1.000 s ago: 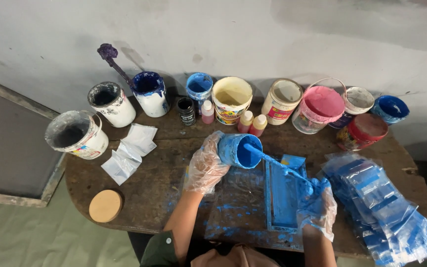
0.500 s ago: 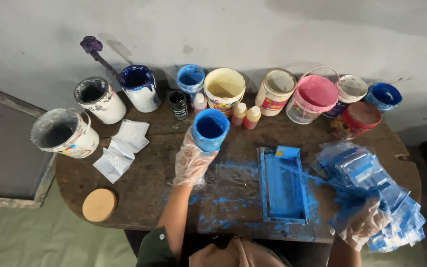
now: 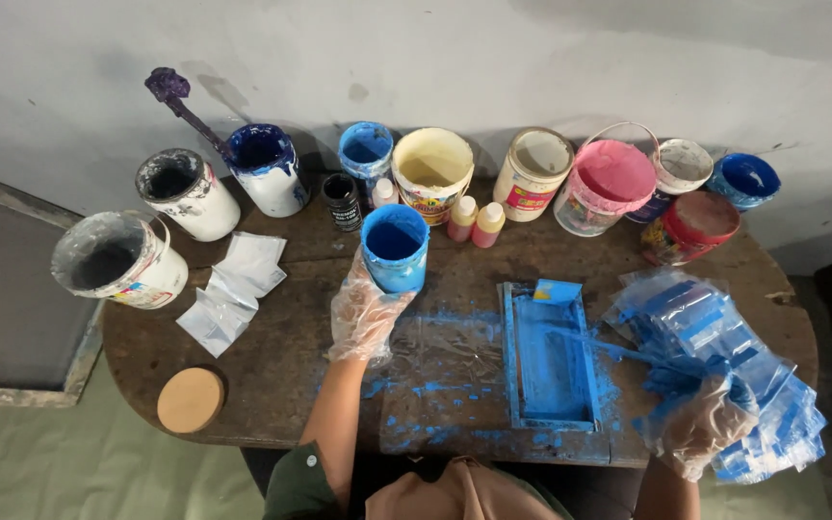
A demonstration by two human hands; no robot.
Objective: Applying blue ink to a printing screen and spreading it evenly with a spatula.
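Gripping the blue paint tub [image 3: 394, 247] from the near side, the left hand [image 3: 364, 313], in a clear plastic glove, is closed around it on the round wooden table [image 3: 272, 371]. The tub is best kept upright and level so nothing slops. The right hand [image 3: 707, 429], also gloved, is curled on what seems a thin blue stick over the blue-stained plastic bags [image 3: 724, 356]. A blue tray [image 3: 549, 356] lies between. Paint splatters mark the top; a grey wall [image 3: 435, 58] stands behind.
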